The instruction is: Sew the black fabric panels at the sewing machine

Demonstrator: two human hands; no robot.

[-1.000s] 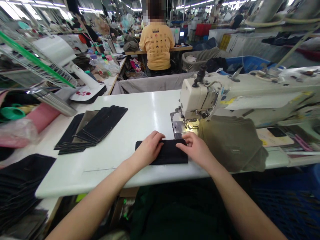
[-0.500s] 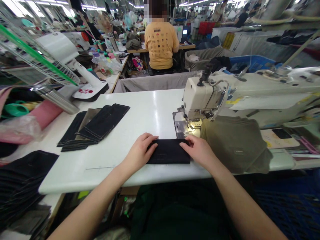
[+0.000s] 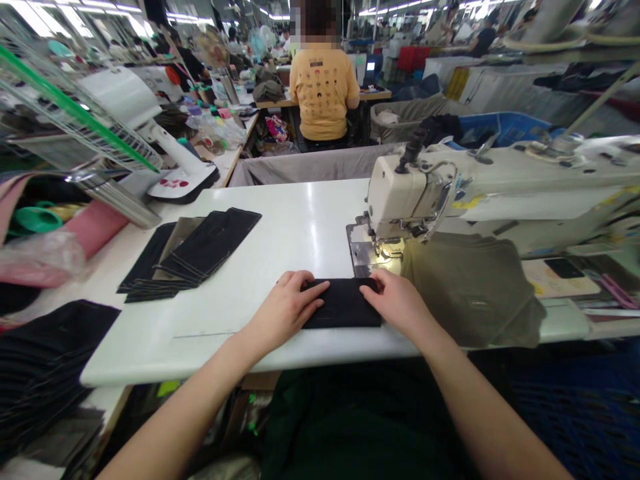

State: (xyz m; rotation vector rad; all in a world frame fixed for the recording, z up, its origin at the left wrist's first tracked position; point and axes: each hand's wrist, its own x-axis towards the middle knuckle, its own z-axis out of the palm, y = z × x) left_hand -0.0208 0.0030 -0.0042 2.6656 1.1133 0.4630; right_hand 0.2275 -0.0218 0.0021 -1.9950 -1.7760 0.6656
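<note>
A folded black fabric piece (image 3: pixel 344 303) lies on the white table (image 3: pixel 280 233), just in front of the sewing machine's needle plate (image 3: pixel 364 253). My left hand (image 3: pixel 287 308) rests flat on its left end, fingers spread over the cloth. My right hand (image 3: pixel 397 303) presses on its right end, fingertips at the upper edge near the plate. The cream sewing machine (image 3: pixel 415 193) stands right behind my right hand. An olive garment (image 3: pixel 470 287) lies under the machine arm, to the right.
A fanned stack of black and olive fabric pieces (image 3: pixel 193 253) lies at the left of the table. More dark pieces (image 3: pixel 45 360) are piled at the lower left. A white desk fan (image 3: pixel 150 140) stands at the back left. A person in a yellow shirt (image 3: pixel 320 90) sits ahead.
The black piece has been folded narrower and my left hand has slid further onto it. My right hand has stayed at its right end.
</note>
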